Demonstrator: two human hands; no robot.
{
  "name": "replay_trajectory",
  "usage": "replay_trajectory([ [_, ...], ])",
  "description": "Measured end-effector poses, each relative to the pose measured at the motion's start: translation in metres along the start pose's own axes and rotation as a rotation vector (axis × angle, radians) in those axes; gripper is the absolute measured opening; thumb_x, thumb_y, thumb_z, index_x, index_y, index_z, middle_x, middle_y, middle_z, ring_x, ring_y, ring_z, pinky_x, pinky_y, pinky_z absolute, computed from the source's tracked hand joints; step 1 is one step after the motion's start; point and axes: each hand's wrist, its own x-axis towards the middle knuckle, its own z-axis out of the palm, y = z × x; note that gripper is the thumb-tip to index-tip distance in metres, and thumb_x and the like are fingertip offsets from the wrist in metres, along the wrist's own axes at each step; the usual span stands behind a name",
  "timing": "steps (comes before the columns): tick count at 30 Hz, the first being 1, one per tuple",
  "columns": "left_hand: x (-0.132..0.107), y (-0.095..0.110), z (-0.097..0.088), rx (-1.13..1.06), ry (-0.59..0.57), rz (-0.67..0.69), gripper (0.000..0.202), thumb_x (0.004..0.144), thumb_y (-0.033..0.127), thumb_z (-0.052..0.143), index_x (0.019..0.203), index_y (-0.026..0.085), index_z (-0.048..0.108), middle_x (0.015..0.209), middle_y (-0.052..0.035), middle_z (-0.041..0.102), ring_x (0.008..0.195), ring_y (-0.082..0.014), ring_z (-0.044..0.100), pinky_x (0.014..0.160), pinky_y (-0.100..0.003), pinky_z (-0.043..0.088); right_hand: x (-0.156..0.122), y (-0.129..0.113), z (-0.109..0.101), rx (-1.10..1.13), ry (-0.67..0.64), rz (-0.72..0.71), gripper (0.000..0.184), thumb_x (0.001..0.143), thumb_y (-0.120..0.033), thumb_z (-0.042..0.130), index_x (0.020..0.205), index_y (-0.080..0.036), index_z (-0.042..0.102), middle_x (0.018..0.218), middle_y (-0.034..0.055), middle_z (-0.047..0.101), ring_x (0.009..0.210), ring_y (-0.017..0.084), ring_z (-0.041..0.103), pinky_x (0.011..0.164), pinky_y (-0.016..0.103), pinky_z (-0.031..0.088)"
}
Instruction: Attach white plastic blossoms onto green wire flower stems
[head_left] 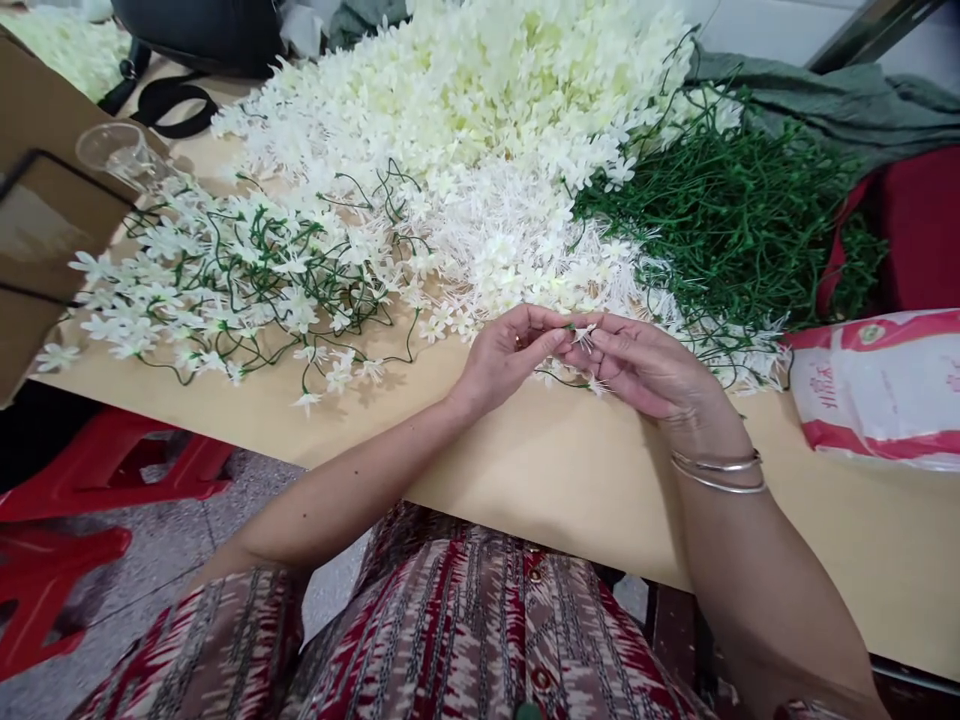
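My left hand (511,352) and my right hand (645,368) meet over the front of a tan table (570,470). Both pinch a small white artificial flower on a thin green stem (583,336) between their fingertips. Silver bangles sit on my right wrist. Just beyond the hands lies a large heap of loose white flower heads (487,130). Finished stems with white flowers on green wire (240,280) are spread to the left. A pile of bare green stems (735,220) lies to the right.
A clear plastic cup (120,152) and a cardboard box (37,200) stand at the far left. A red and white plastic bag (877,390) lies at the right. Red plastic stools (90,490) stand on the floor at the left. A black bag (202,35) sits at the back.
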Motion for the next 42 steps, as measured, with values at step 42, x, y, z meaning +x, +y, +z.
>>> replay_trajectory([
  [42, -0.010, 0.017, 0.004, 0.014, 0.101, -0.099, 0.018, 0.091, 0.035, 0.081, 0.098, 0.019, 0.076, 0.086, -0.0009, 0.074, 0.076, -0.0098, 0.072, 0.075, -0.021, 0.059, -0.003, -0.012, 0.014, 0.140, 0.110, 0.018, 0.032, 0.075, -0.047, 0.093, 0.084, -0.024, 0.072, 0.070, -0.0021, 0.071, 0.055, 0.011, 0.061, 0.055, 0.027, 0.055],
])
